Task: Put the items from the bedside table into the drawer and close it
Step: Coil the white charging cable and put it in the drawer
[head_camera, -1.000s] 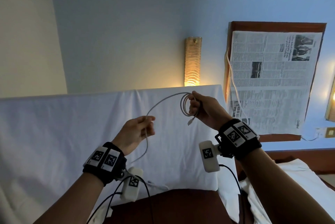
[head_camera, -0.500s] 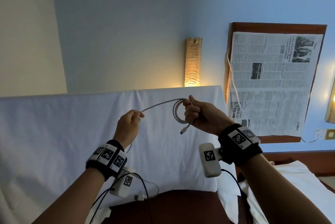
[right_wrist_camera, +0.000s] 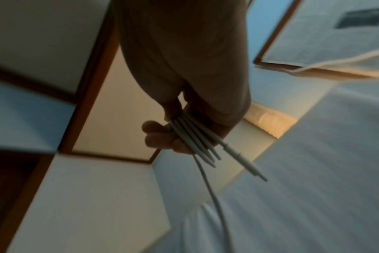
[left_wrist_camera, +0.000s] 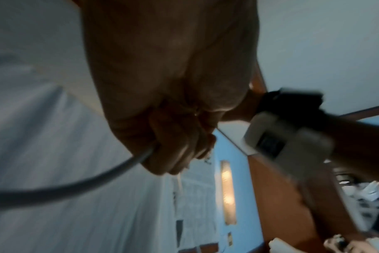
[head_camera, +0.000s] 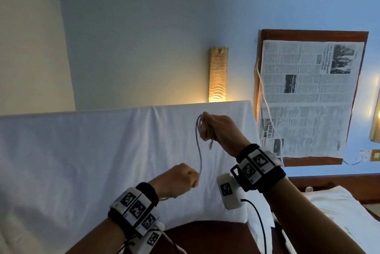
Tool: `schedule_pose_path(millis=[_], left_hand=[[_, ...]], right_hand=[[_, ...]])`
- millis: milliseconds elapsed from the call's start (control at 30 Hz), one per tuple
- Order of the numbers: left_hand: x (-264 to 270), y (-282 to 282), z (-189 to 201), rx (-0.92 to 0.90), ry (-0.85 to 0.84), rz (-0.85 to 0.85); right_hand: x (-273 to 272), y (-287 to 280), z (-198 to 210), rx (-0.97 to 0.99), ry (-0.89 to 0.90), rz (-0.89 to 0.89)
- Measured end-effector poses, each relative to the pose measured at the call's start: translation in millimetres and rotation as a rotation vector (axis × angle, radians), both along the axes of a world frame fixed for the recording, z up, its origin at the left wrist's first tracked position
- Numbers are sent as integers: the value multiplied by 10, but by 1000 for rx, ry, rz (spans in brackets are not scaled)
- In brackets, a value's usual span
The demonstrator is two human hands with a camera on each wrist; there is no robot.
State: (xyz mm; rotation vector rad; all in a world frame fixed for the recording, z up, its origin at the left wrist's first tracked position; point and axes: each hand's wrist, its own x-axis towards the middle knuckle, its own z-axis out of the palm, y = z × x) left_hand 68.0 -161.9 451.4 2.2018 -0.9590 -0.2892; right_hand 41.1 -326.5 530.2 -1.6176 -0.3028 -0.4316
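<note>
A thin white charging cable (head_camera: 199, 151) runs between both hands, held up in front of the white-sheeted bed. My right hand (head_camera: 218, 128) grips several coiled loops of the cable (right_wrist_camera: 190, 137), and a plug end (head_camera: 210, 146) dangles below the fist. My left hand (head_camera: 181, 177), lower and to the left, is curled around the free run of the cable (left_wrist_camera: 110, 174). The bedside table (head_camera: 310, 97) stands at the right with a newspaper (head_camera: 308, 97) spread on top. No drawer shows in any view.
A lit wall lamp (head_camera: 218, 74) glows behind the bed's white sheet (head_camera: 82, 161). Another white cord (head_camera: 265, 101) hangs along the table's left edge. A wall socket (head_camera: 370, 155) sits at the far right. Dark wood (head_camera: 205, 237) lies below my wrists.
My left hand has dropped down and moved right, pulling the cable into a near-vertical run. My right hand has closed tighter on the coil, which now looks flatter.
</note>
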Motion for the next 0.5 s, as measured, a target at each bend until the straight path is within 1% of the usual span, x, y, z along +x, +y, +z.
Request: schedule_pose_path(millis=[33, 67, 100, 133, 233, 333, 400, 433, 500], left_hand=[[-117, -19, 122, -7, 7, -83], [-194, -23, 243, -24, -4, -140], [-273, -17, 376, -50, -31, -174], [-308, -4, 487, -86, -88, -181], [-288, 72, 702, -158, -330, -137], [-203, 125, 760, -218, -474, -116], [-135, 148, 789, -343, -606, -19], [-98, 156, 798, -403, -650, 29], [-18, 162, 792, -458, -703, 87]], right_hand=[[-10, 37, -22, -139, -30, -71], [-12, 63, -44, -223, -40, -113], [-11, 79, -66, -265, -37, -130], [-4, 78, -84, -290, -27, -140], [7, 28, -126, -351, -6, -172], [-18, 3, -139, -338, -11, -83], [-49, 13, -132, -297, -3, -5], [-64, 24, -128, -267, 3, 28], [-86, 52, -115, -212, 20, 85]])
